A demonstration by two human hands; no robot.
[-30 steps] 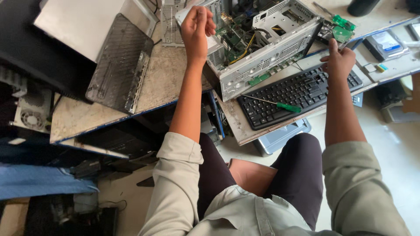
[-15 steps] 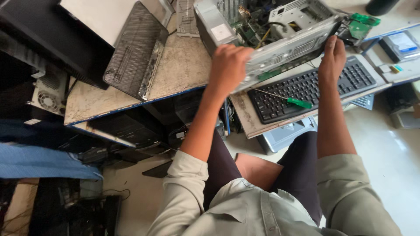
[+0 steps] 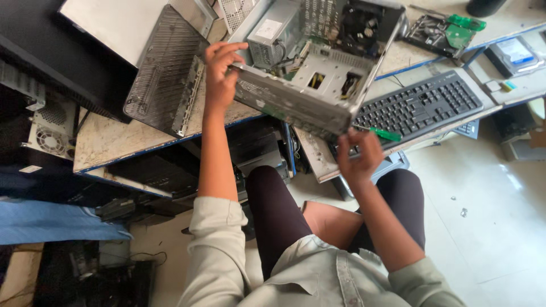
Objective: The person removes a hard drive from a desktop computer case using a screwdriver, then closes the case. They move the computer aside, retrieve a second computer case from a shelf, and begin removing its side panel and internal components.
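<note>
Both hands closed on open desktop computer case [image 3: 318,74], frame centre-top: left hand [image 3: 220,74] gripping left edge, right hand [image 3: 358,156] gripping lower-right corner, above keyboard [image 3: 421,105].

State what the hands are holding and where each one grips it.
Both hold the open computer case: left hand grips its near side wall's left end, right hand that wall's lower right corner.

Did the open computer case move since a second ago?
Yes. The computer case has swung left, off the black keyboard toward the grey side panel, held by left hand and right hand.
</note>
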